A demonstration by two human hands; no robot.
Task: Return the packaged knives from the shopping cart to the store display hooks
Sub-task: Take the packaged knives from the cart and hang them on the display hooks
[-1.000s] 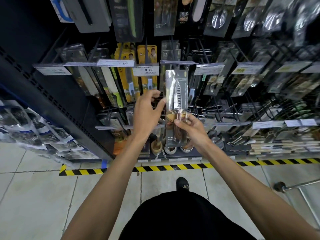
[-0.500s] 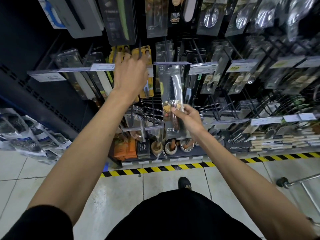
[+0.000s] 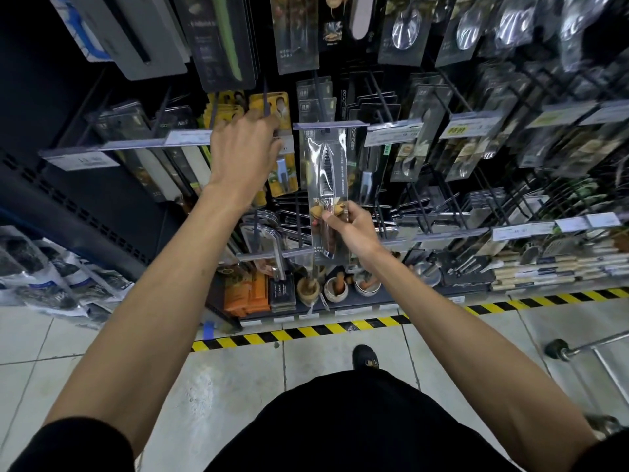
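Knife pack (image 3: 326,172): upright under a hook (image 3: 320,97), right hand (image 3: 350,229) pinching its lower half. Left hand (image 3: 243,148): at yellow packs (image 3: 272,103), fingers hidden, grip unclear.

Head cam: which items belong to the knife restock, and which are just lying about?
Job:
packaged knife, gripped by right hand
left hand up at the display hooks
shopping cart, corner only

Lying about:
yellow packs
mortars with pestles
orange packs
ladles
floor tape
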